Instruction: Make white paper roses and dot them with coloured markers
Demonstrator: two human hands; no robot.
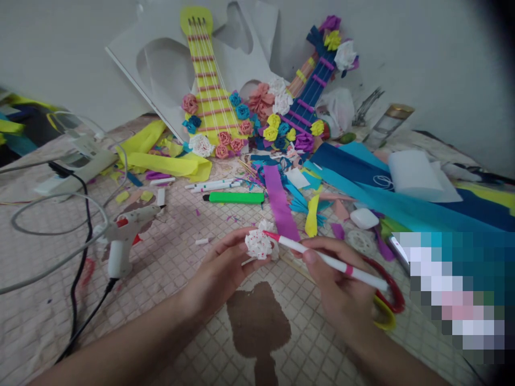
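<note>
Between the fingers of my left hand [225, 262] is a white crepe paper flower [258, 244] speckled with small red dots. My right hand [341, 273] grips a white felt-tip pen [330, 260] with a pink-red tip. That tip touches or nearly touches the flower's upper right side. A small white pen cap [204, 241] lies on the table left of the flower. Just beyond my hands, a purple paper strip [279, 201] runs away from me. Close to my right hand are a red ring [396, 295] and a yellow roll of tape [385, 313], both partly hidden.
A glue gun [124, 236] with its cable stands at left, near a power strip [80, 166]. A yellow paper guitar [209, 80] and a blue one [311, 96], trimmed with flowers, lean at the back. A green marker [235, 198] and blue crepe paper [362, 187] lie before them.
</note>
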